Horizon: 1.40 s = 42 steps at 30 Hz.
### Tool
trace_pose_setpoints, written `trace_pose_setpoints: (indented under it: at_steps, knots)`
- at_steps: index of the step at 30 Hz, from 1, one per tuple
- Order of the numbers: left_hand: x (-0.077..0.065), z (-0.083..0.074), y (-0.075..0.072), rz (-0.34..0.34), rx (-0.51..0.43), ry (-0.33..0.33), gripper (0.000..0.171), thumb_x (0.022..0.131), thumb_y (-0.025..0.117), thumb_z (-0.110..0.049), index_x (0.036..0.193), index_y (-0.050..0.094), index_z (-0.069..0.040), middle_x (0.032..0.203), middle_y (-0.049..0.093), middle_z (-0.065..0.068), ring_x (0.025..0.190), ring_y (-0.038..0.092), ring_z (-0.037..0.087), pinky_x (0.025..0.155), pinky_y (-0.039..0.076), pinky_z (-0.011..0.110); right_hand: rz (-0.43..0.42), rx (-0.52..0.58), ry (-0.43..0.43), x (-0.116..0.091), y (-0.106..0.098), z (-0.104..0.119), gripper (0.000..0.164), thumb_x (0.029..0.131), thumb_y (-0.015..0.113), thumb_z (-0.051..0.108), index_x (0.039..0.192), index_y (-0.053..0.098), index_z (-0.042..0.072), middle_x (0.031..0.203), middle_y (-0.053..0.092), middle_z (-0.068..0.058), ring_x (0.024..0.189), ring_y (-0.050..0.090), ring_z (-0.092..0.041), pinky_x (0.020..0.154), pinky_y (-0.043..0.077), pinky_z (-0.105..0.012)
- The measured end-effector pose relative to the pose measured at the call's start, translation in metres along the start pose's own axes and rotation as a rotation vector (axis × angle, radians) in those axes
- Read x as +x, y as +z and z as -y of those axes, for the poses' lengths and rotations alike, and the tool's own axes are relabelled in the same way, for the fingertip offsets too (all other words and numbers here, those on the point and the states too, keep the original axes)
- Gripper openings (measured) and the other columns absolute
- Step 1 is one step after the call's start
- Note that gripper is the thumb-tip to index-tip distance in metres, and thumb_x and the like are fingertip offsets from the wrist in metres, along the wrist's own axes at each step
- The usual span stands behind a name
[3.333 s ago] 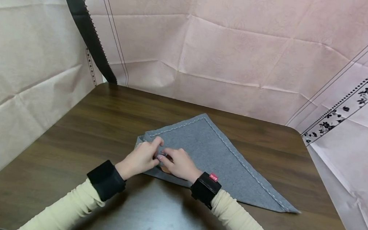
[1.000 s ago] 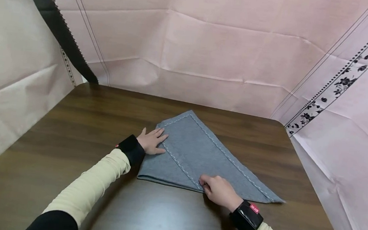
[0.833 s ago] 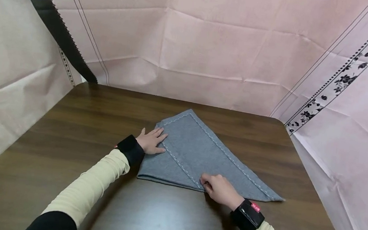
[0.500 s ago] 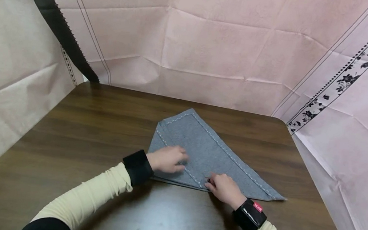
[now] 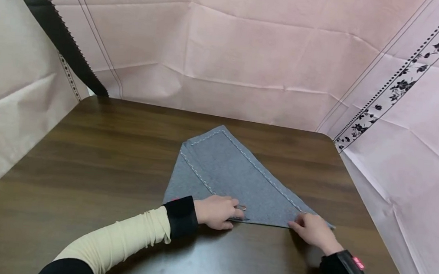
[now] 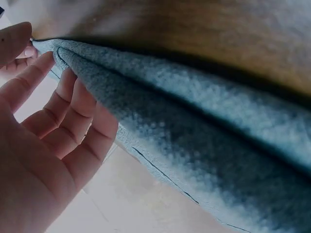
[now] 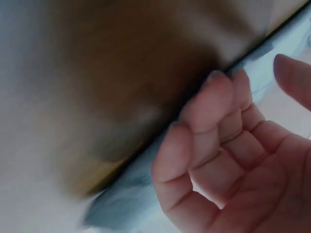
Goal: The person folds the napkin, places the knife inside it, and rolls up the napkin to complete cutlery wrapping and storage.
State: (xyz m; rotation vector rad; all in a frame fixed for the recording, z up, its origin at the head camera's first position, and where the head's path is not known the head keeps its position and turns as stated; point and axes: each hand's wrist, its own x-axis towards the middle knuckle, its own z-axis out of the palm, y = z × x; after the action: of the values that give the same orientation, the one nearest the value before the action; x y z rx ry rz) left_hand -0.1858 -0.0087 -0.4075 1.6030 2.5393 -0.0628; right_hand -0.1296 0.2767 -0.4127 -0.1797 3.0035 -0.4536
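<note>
A folded grey-blue cloth point(image 5: 236, 169) with white stitching along its edges lies on the brown table. My left hand point(image 5: 217, 211) rests on its folded-over flap near the front edge, with fairly straight fingers. Beside those fingertips a small shiny thing point(image 5: 241, 207) shows, too small to identify. In the left wrist view, the fingers touch the rolled layers of the cloth point(image 6: 146, 107). Farther right, my right hand point(image 5: 315, 231) is at the front edge near the cloth's pointed corner. In the right wrist view its fingers are loosely curled, the thumb point(image 7: 294, 80) standing apart from them.
The wooden table point(image 5: 116, 154) has rounded far corners. Pale pink sheeting point(image 5: 242, 52) hangs behind it and at both sides, with a black strip point(image 5: 52, 26) at the left and a floral band point(image 5: 400, 87) at the right.
The left hand has moved from the cloth's left side to the flap's tip at the front. Having left that tip, the right hand has shifted right along the front edge.
</note>
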Motion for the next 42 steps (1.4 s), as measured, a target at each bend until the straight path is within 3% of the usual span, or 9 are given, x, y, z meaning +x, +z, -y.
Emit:
trace_pose_setpoints:
  at_steps: [9,16,19,25,31,35,38,42]
  knots:
    - [0.000,0.000,-0.001,0.014,-0.022,-0.028,0.036,0.088,0.059,-0.031,0.123,0.054,-0.028,0.107,0.051,-0.002,0.094,0.050,0.013,0.074,0.042,0.025,0.083,0.031,0.234,-0.017,-0.024,-0.045,0.034,0.089,0.054,0.023,0.059,0.054,0.008,0.051,0.048,0.001,0.048,0.046,-0.014,0.047,0.035,-0.030]
    - [0.004,-0.002,-0.001,0.020,-0.011,-0.012,0.038,0.088,0.060,-0.033,0.125,0.053,-0.028,0.109,0.050,-0.002,0.096,0.050,0.013,0.076,0.042,0.024,0.102,0.150,0.414,-0.026,-0.031,-0.066,0.050,0.081,0.059,0.050,0.056,0.049,0.008,0.052,0.050,-0.002,0.045,0.048,-0.015,0.043,0.039,-0.029]
    - [0.007,-0.003,-0.003,0.019,-0.020,-0.004,0.036,0.087,0.060,-0.031,0.123,0.055,-0.027,0.111,0.052,-0.001,0.098,0.051,0.014,0.077,0.043,0.024,0.083,0.158,0.432,-0.026,-0.032,-0.070,0.053,0.076,0.062,0.055,0.059,0.045,0.008,0.054,0.047,-0.002,0.046,0.047,-0.015,0.043,0.037,-0.028]
    - [0.012,-0.006,-0.007,0.017,-0.031,-0.021,0.029,0.086,0.062,-0.029,0.115,0.056,-0.024,0.100,0.054,-0.002,0.091,0.054,0.014,0.073,0.044,0.025,-0.032,0.176,0.324,-0.021,-0.027,-0.066,0.041,0.077,0.068,0.036,0.070,0.042,0.005,0.058,0.042,-0.002,0.050,0.043,-0.016,0.047,0.033,-0.028]
    - [0.020,-0.009,-0.005,0.020,0.004,-0.047,0.026,0.084,0.065,-0.031,0.108,0.055,-0.026,0.095,0.054,-0.003,0.085,0.056,0.015,0.064,0.045,0.027,-0.265,0.221,0.210,-0.017,-0.023,-0.052,0.032,0.076,0.070,0.014,0.081,0.042,-0.002,0.068,0.055,-0.008,0.062,0.047,-0.019,0.054,0.035,-0.031]
    - [0.033,-0.010,-0.014,0.021,-0.014,-0.036,0.012,0.082,0.065,-0.029,0.092,0.061,-0.024,0.084,0.058,-0.007,0.074,0.056,0.009,0.057,0.044,0.026,-0.469,0.159,0.074,-0.012,-0.022,-0.035,0.032,0.070,0.073,0.001,0.081,0.043,-0.001,0.067,0.060,-0.011,0.061,0.054,-0.021,0.054,0.039,-0.033]
    - [0.050,-0.012,-0.027,-0.084,-0.045,-0.029,0.009,0.086,0.060,-0.027,0.083,0.061,-0.018,0.071,0.056,-0.008,0.063,0.053,0.007,0.051,0.042,0.025,-0.617,0.080,-0.060,-0.005,-0.017,-0.018,0.035,0.063,0.076,-0.005,0.079,0.046,0.001,0.063,0.058,-0.009,0.055,0.055,-0.020,0.051,0.041,-0.034]
    - [0.075,-0.020,-0.043,-0.279,-0.149,-0.057,0.023,0.093,0.049,-0.027,0.106,0.057,-0.010,0.063,0.048,-0.004,0.054,0.047,0.008,0.045,0.035,0.022,-0.691,-0.015,-0.219,0.006,-0.008,0.006,0.035,0.061,0.076,-0.006,0.078,0.047,0.003,0.060,0.053,-0.004,0.051,0.051,-0.014,0.047,0.040,-0.031]
